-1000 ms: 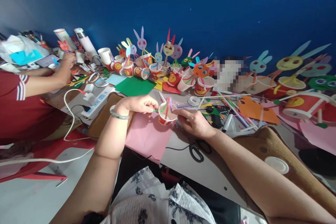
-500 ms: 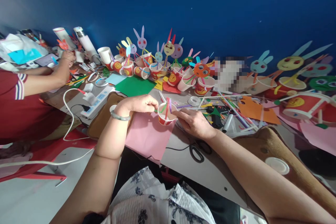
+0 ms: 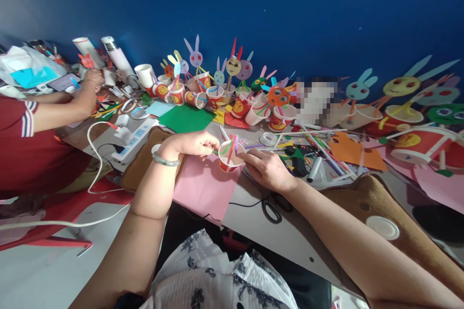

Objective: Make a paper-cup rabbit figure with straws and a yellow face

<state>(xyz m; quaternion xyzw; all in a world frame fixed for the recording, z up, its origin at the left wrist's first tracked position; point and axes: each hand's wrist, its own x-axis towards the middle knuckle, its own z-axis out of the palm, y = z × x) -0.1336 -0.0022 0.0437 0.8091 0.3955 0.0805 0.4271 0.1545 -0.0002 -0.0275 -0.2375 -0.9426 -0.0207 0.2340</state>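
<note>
A small red-and-white paper cup (image 3: 228, 166) is between my two hands, its mouth facing up towards me. Green, red and purple strips (image 3: 229, 152) stand inside it. My left hand (image 3: 197, 144), with a bangle on the wrist, is closed in a pinch at the cup's left side, on the end of a green strip (image 3: 215, 152) that reaches to the rim. My right hand (image 3: 270, 169) is closed at the right rim, thumb and forefinger against the cup; whether they also grip the purple strip I cannot tell. Pink paper (image 3: 203, 188) lies beneath.
Cups with paper rabbit heads (image 3: 217, 77) line the blue wall. Black-handled scissors (image 3: 271, 211), a tape roll (image 3: 268, 139), straws (image 3: 326, 154) and orange paper (image 3: 357, 152) lie to the right. Leftward are a power strip (image 3: 136, 140), green paper (image 3: 186, 118) and another person's arm (image 3: 65, 108).
Both hands stay almost in place around the cup. Slightly more of the green strip shows between my left fingers and the rim.
</note>
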